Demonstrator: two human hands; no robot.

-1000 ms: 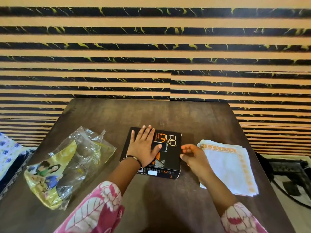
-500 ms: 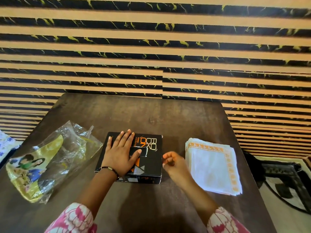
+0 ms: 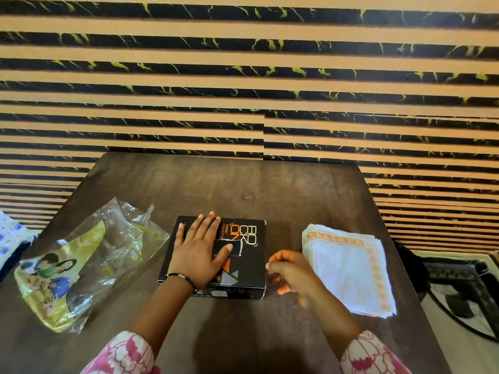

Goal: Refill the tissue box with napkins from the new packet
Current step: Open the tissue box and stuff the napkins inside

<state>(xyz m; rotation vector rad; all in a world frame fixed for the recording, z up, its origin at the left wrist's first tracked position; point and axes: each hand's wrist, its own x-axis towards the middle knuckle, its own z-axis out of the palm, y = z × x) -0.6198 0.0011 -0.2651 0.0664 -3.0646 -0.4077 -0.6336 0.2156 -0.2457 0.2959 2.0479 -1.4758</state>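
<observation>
On the dark wooden table (image 3: 243, 184) everything's already laid out for the refill: the black tissue box (image 3: 243, 265) sits dead centre, the stack of white napkins with the orange border (image 3: 348, 271) is just to its right, and the emptied-looking plastic packet (image 3: 78, 263) lies crumpled off to the left. So I'd say we're at the point where the napkins are out of the packet but not yet in the box. The left hand (image 3: 198, 255) lies flat on the box lid, fingers straight and spread, pointing to the far side, thumb reaching over the dark slot in the middle, basically pinning the box down, not gripping it. The right hand (image 3: 290, 271) hovers right by the box's right edge, fingers loosely curled, and it's holding nothing as far as I can see. My guess for the next move: it needs to get that box open, probably from the right side, while the left hand steadies it, then grab the napkin stack squarely so it doesn't fan out.
</observation>
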